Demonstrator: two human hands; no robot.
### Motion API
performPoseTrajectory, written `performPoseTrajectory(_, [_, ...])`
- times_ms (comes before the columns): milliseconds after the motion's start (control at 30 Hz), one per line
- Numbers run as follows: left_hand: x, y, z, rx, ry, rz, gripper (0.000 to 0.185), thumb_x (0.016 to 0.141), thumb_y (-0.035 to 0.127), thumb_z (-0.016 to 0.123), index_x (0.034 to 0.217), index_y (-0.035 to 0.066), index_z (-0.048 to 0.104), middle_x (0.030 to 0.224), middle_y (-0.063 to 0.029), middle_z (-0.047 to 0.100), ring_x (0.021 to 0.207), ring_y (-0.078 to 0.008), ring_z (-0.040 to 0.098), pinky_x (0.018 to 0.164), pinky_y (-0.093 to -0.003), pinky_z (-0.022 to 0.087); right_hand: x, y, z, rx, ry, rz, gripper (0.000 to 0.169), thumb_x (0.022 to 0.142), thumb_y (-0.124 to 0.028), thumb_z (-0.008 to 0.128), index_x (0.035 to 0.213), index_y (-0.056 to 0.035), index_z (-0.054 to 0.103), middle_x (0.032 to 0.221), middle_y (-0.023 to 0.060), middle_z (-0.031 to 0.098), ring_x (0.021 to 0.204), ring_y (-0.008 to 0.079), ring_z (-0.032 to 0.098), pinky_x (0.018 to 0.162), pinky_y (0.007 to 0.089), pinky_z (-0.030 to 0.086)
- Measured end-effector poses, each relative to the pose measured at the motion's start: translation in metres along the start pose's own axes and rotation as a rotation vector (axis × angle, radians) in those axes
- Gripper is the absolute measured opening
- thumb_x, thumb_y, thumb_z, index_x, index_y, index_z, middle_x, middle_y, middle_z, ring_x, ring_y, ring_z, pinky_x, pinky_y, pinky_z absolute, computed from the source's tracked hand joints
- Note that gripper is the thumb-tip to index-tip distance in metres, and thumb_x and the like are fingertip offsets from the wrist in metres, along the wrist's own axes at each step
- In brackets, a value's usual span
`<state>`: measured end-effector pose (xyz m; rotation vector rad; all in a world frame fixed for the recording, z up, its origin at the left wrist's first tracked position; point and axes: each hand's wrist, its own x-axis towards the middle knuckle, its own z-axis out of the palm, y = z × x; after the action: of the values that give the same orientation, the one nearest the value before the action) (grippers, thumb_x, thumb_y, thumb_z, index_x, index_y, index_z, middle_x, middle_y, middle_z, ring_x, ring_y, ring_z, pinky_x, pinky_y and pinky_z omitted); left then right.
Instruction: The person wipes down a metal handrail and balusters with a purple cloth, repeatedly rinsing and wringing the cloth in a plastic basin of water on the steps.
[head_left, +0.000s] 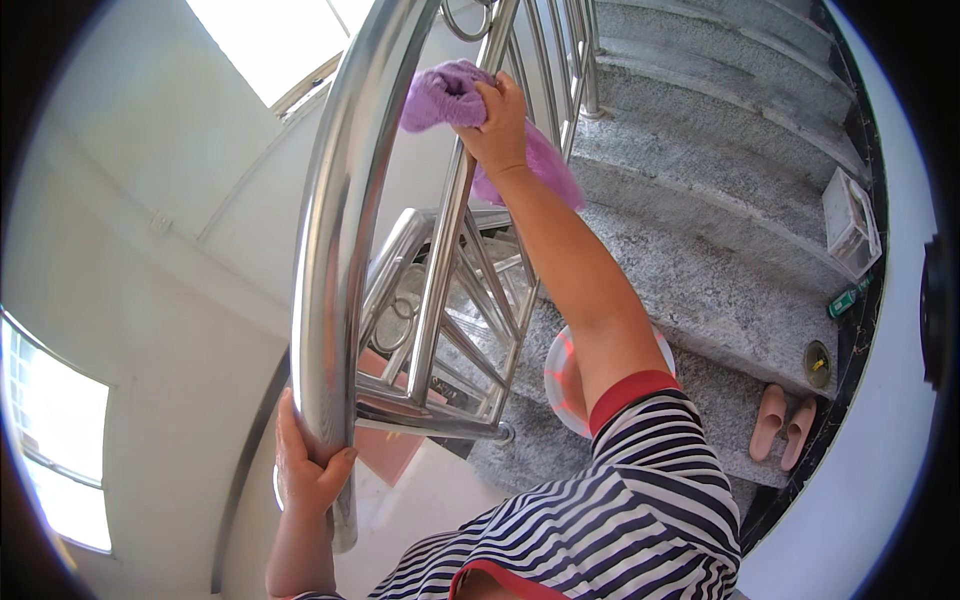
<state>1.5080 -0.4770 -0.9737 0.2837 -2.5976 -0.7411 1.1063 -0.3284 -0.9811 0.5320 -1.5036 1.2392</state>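
My right hand (496, 129) reaches forward with a purple cloth (446, 94) bunched in its fingers. One end of the cloth hangs loose behind my wrist. Cloth and hand are at a slanted metal rail (444, 262) below the handrail; whether the cloth wraps fully around it is hidden. Lower down, my left hand (311, 461) grips the thick stainless steel handrail (326, 300), thumb on one side and fingers on the other. A striped sleeve with a red cuff covers my right upper arm.
Grey stone stairs (637, 247) rise on the right. A basin (559, 375) is partly behind my right arm. Pink slippers (769, 424), a round dish (817, 364), a green can (842, 302) and a clear plastic box (847, 217) line the wall side. Balusters (551, 67) continue upward.
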Motion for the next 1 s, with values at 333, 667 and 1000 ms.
performPoseTrajectory(333, [0.005,0.004,0.007,-0.02,0.022,0.001,0.079,0.055,0.0,0.055,0.126,-0.002,0.02,0.114,-0.0198,0.038,0.105,-0.0289,0.04,0.089,-0.0354,0.032,-0.197,-0.007,-0.04,0.128,-0.218,0.212,0.045,0.072,-0.019,0.06,0.111,-0.0092,0.041,0.104,0.0138,0.041,0.098,0.0287,0.043,0.08,0.0362,0.038])
performPoseTrajectory(667, [0.006,0.017,0.014,-0.298,0.052,-0.244,0.083,0.055,-0.002,0.048,0.129,0.0,0.011,0.119,-0.0141,0.033,0.107,-0.0212,0.036,0.087,-0.0294,0.032,-0.063,0.028,-0.037,0.368,-0.03,0.266,0.057,0.068,-0.027,0.054,0.112,0.0048,0.039,0.112,0.0259,0.031,0.104,0.0387,0.035,0.09,0.0404,0.027])
performPoseTrajectory(1000, [-0.028,-0.024,-0.007,-0.176,0.229,-0.221,0.087,0.053,0.013,0.054,0.128,-0.004,0.013,0.121,-0.0134,0.032,0.112,-0.0216,0.032,0.094,-0.0309,0.022,-0.216,0.086,-0.022,0.042,-0.239,0.237,0.04,0.06,-0.019,0.061,0.098,-0.0069,0.053,0.097,0.0147,0.046,0.091,0.0333,0.042,0.076,0.0423,0.033])
